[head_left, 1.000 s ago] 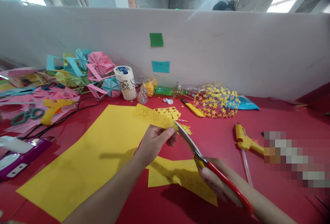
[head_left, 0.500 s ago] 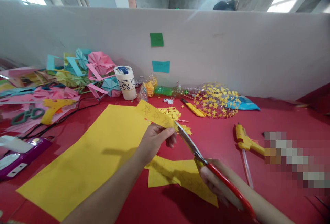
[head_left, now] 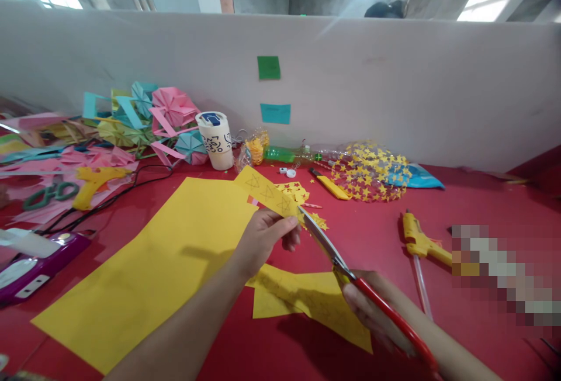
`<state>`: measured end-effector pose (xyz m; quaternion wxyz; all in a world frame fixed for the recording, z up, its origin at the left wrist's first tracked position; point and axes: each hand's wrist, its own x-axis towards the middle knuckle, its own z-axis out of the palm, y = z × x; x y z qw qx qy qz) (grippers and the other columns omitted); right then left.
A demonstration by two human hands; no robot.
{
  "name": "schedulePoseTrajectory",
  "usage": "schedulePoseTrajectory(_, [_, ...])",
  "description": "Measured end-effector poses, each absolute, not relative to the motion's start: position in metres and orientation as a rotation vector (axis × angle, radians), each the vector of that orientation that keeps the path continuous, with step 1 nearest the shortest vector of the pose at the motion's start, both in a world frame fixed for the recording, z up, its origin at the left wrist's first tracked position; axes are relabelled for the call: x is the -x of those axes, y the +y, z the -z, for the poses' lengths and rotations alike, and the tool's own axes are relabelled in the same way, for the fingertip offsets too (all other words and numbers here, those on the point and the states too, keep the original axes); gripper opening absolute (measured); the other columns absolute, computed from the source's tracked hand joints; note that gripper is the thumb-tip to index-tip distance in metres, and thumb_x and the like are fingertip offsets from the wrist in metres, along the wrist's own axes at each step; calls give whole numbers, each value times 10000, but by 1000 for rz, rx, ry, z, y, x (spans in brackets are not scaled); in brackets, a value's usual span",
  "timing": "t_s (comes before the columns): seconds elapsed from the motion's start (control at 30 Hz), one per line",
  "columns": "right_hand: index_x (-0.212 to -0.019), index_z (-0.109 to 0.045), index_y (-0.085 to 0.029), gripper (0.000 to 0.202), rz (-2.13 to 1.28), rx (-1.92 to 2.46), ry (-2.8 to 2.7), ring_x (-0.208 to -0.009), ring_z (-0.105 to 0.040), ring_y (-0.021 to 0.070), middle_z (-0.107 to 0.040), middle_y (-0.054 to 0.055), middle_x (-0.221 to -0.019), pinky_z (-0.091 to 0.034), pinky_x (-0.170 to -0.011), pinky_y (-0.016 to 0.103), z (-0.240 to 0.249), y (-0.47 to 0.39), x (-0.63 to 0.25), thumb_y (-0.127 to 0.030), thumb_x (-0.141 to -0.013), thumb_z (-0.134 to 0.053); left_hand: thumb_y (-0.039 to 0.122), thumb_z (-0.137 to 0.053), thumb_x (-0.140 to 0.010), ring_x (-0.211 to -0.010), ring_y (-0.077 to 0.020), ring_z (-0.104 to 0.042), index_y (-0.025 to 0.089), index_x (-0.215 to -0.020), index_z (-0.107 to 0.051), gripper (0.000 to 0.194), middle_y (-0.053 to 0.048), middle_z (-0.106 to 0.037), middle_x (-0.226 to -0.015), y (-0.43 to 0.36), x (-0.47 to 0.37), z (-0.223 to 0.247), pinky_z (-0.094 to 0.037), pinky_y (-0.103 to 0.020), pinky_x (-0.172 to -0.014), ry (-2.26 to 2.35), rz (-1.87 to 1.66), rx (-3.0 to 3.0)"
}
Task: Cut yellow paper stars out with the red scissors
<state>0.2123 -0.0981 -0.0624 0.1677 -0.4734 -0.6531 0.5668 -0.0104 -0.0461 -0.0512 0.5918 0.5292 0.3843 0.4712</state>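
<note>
Between the thumb and fingers of my left hand (head_left: pixel 267 238) is a yellow paper strip (head_left: pixel 265 191) with several stars drawn on it in outline. Red-handled scissors (head_left: pixel 335 258) are gripped in my right hand (head_left: pixel 372 305). Their blades point up and left, with the tips at the strip's right end, close to my left thumb. Below my hands, yellow paper pieces (head_left: pixel 280 305) lie on the red table (head_left: pixel 245 349). A large yellow sheet (head_left: pixel 166 252) extends under my left forearm. Small cut-out stars (head_left: pixel 319 221) lie just behind the blades.
A yellow glue gun (head_left: pixel 416 238) lies at right, another glue gun (head_left: pixel 94 185) at left near green-handled scissors (head_left: pixel 52 194). Behind are a white cup (head_left: pixel 215 144), a green bottle (head_left: pixel 280 153), a yellow cutter (head_left: pixel 331 185) and a star-covered clear ball (head_left: pixel 370 173). A purple power strip (head_left: pixel 48 264) sits left.
The whole view has shifted slightly, so things appear a little further right. Both hands keep their grip on the strip and scissors, nearly in the same place.
</note>
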Motion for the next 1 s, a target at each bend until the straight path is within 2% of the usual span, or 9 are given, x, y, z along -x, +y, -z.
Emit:
schedulePoseTrajectory(0.2, [-619, -305, -220, 513, -1616, 1399, -1866, -350, -248, 40, -282, -95, -479, -202, -343, 188, 62, -96, -213, -683, -808, -420, 284, -540, -824, -503, -99, -555, 134, -664, -592, 225, -27, -636, -627, -45, 9, 51, -442, -232, -510, 906, -1176, -1214])
schedulePoseTrajectory(0.4, [-618, -332, -213, 510, -1574, 1371, -1854, -425, -232, 57, -266, -82, -509, -175, -365, 183, 60, -97, -213, -670, -781, -489, 292, -512, -850, -493, -85, -547, 153, -735, -563, 187, -16, -653, -680, -44, 10, 47, -439, -227, -510, 941, -1252, -1237])
schedulePoseTrajectory(0.6, [-641, -338, -212, 489, -1521, 1367, -1957, -403, -266, 59, -300, -76, -513, -181, -370, 192, 60, -95, -213, -657, -820, -432, 290, -478, -866, -515, -84, -551, 155, -703, -524, 217, 0, -614, -650, -44, 14, 42, -454, -224, -529, 1020, -1222, -1378])
schedulePoseTrajectory(0.77, [-658, -357, -203, 453, -1523, 1364, -2027, -458, -280, 76, -298, -70, -550, -206, -411, 199, 56, -94, -216, -607, -836, -459, 267, -462, -869, -520, -81, -547, 159, -694, -510, 212, 17, -579, -623, -43, 17, 42, -454, -220, -535, 1021, -1157, -1431])
schedulePoseTrajectory(1.0, [-641, -335, -208, 462, -1569, 1390, -2024, -450, -267, 72, -296, -71, -534, -182, -405, 199, 55, -93, -217, -608, -847, -439, 243, -480, -856, -503, -77, -534, 159, -651, -499, 223, 35, -549, -570, -40, 21, 41, -438, -217, -537, 1011, -1119, -1437])
